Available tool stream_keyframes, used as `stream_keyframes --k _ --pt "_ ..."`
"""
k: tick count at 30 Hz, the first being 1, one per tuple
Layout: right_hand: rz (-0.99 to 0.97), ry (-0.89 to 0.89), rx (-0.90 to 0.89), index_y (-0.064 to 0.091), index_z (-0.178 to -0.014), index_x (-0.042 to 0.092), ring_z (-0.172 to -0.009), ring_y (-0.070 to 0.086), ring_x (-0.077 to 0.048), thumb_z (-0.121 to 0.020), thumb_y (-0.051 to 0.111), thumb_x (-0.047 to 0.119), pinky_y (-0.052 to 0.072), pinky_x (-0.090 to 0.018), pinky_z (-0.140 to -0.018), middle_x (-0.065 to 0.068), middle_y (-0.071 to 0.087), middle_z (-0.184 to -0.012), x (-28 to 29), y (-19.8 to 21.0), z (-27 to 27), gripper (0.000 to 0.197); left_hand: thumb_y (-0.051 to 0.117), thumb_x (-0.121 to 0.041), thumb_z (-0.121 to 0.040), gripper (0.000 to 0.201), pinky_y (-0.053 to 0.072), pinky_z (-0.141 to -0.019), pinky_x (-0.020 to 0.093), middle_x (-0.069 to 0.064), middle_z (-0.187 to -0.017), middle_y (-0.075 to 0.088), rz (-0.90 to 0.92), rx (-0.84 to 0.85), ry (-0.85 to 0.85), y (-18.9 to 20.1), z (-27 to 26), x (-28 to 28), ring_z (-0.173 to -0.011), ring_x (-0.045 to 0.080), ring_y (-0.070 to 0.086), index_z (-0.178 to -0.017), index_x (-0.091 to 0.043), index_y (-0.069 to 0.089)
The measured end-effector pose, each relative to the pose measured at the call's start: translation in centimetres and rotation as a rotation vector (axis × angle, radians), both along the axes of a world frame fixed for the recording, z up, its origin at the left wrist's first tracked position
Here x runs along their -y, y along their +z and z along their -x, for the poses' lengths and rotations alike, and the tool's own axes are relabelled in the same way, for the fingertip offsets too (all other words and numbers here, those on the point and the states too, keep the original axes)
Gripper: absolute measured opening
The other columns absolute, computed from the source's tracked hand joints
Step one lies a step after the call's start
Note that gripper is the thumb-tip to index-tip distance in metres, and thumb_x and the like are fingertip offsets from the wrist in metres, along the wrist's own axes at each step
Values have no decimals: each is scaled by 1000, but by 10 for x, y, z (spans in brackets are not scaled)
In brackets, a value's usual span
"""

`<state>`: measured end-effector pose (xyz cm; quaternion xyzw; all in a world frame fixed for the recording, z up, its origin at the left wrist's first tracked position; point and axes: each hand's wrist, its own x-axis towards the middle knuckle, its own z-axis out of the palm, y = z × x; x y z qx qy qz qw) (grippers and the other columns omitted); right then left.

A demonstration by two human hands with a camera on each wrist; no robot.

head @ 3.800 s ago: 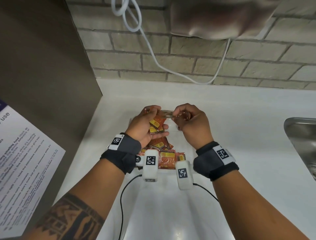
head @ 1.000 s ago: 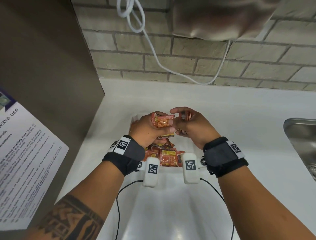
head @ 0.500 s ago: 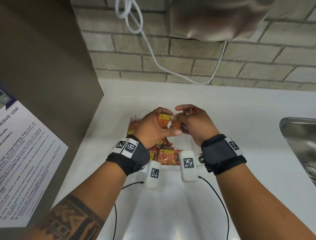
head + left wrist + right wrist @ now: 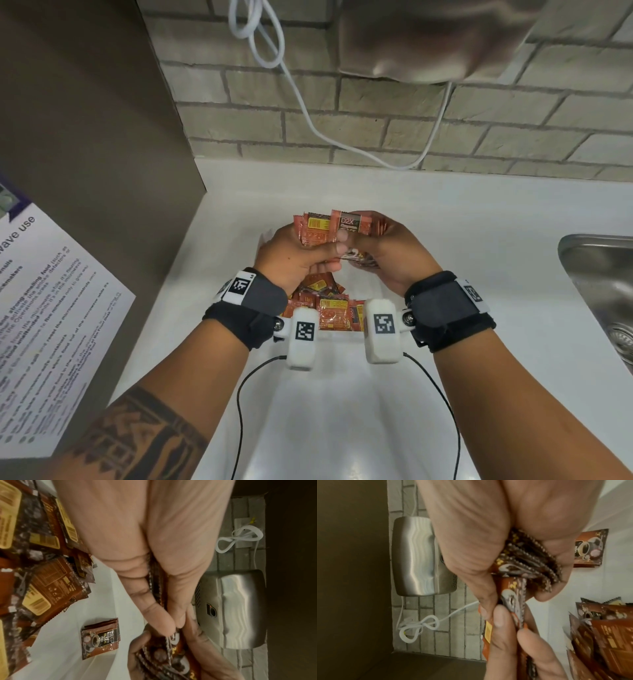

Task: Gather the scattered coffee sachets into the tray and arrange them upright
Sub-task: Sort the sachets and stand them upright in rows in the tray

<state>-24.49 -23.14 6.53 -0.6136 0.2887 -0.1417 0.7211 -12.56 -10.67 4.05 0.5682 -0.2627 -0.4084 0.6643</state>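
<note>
- The coffee sachets (image 4: 317,233) are thin foil packets with serrated ends, so I'd guess super light, floppy and kinda slick against each other. A stack will probably fan out unless you squeeze it flat across the faces, low down.
- Left hand (image 4: 294,260) pinches a few between thumb and fingers; right hand (image 4: 387,253) is curled round its own fanned bunch (image 4: 530,566), both held above the counter and touching.
- Loose pile (image 4: 329,308) sits below, between the wrists. One small stack (image 4: 100,638) lies apart on the white surface.
- Tray's edges: honestly can't make them out.
- Counter (image 4: 445,212), brick wall, sink (image 4: 603,274) at right.
</note>
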Motion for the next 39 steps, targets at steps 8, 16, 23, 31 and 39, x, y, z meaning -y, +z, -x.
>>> stream_keyframes --k 8,16,23,31,39 --pt "-108 -123 70 62 -125 8 -98 72 -30 -95 58 -2 58 -46 -90 -16 73 -103 4 0 1 32 63 -5 -95 29 62 -77 33 16 -106 71 -19 -132 29 -3 -4 -1 -95 28 72 -123 1 63" --pt "163 -36 -19 71 -112 18 -79 62 -24 -85 74 3 55 -38 -73 -14 61 -96 -3 8 -5 31 82 -32 -80 34 62 -74 38 6 -102 76 -123 169 -37 -5 -3 0 -93 26 74 -109 -18 71" --pt "150 -137 -51 68 -111 12 -73 70 -27 -86 71 4 60 -40 -69 -20 72 -90 -1 8 -9 26 89 -34 -71 59 52 -74 15 -6 -98 70 -159 599 -34 2 3 5 -84 4 67 -118 -19 56" --pt "106 -353 -2 65 -112 11 -59 58 -21 -86 78 23 52 -36 -60 -1 64 -68 9 6 -5 32 69 5 -88 35 61 -80 35 15 -113 73 -38 52 -3 -9 -9 1 -102 28 72 -122 -2 63" --pt "-42 -29 -9 65 -120 8 -94 73 -25 -83 80 13 58 -35 -79 -10 75 -106 0 3 -2 41 71 0 -87 28 58 -66 23 13 -104 75 5 -5 -38 0 -3 -1 -95 26 74 -115 -1 68"
